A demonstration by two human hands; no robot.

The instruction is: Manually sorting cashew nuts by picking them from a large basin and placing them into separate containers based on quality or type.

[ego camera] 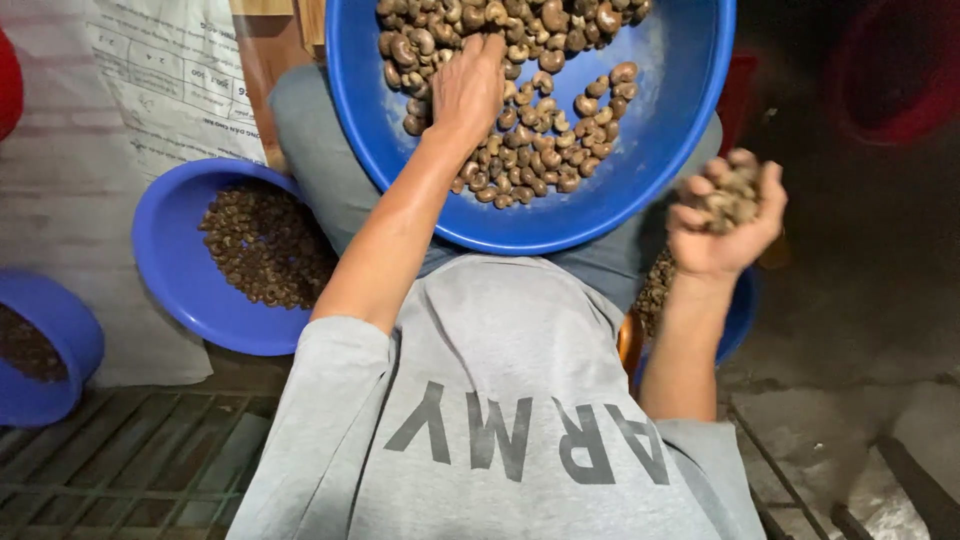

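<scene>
Large round blue plastic basin [640, 190] on the lap: brown, curved, unshelled nuts [520, 110] cover its far half. Left hand [468, 85] lies flat on that heap, fingers loosely together, gripping nothing.
Medium blue plastic bowl [175, 260], left: smaller dark nuts.
Small blue bowl [70, 330], far left: dark contents, unclear.
Right hand [725, 215] raised, cupped around a handful of nuts [735, 195].

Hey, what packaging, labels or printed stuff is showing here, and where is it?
Printed sack: spread flat at upper left under the side bowl, whitish with grey print and faint reddish bands.
Shirt: bottom centre, grey with dark block lettering.
No screens or signs.
</scene>
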